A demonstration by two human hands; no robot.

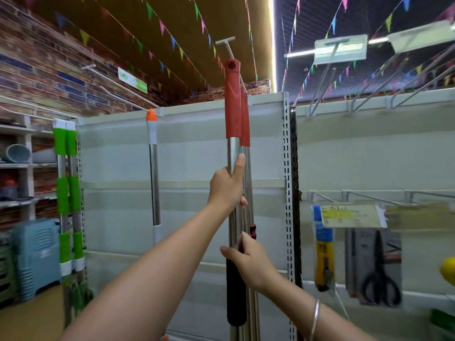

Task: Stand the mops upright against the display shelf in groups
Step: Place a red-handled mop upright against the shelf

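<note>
- My right hand [253,264] was nearest, a bangle [315,318] on its wrist, fingers and thumb wrapped round the steel poles just above the black sleeve [236,291] on the front one.
- My left hand [227,187] gripped the front red mop [232,107] higher up on its bare pole, thumb lying straight up along the metal.
- That mop stood upright, its red handle topping out above the shelf's upper edge.
- A second red mop [245,119] stood touching it, just behind and to the right, its handle ending a little lower.
- Both poles were in front of the white display shelf [197,156], near the perforated upright [286,168] on its right side; I could not tell whether they touched the panel.
- An orange-tipped mop [153,153] stood alone against the same panel, to the left and well apart from my pair.
- Two green mops [67,193] stood side by side, touching, at the shelf's left edge.
- A blue plastic unit [34,257] sat on the floor left of those.
- On the next panel to the right, a yellow tool [324,262] and black scissors [380,279] hung in packs from hooks under a price tag [349,215].
- Coloured bunting [172,40] ran across the ceiling.
</note>
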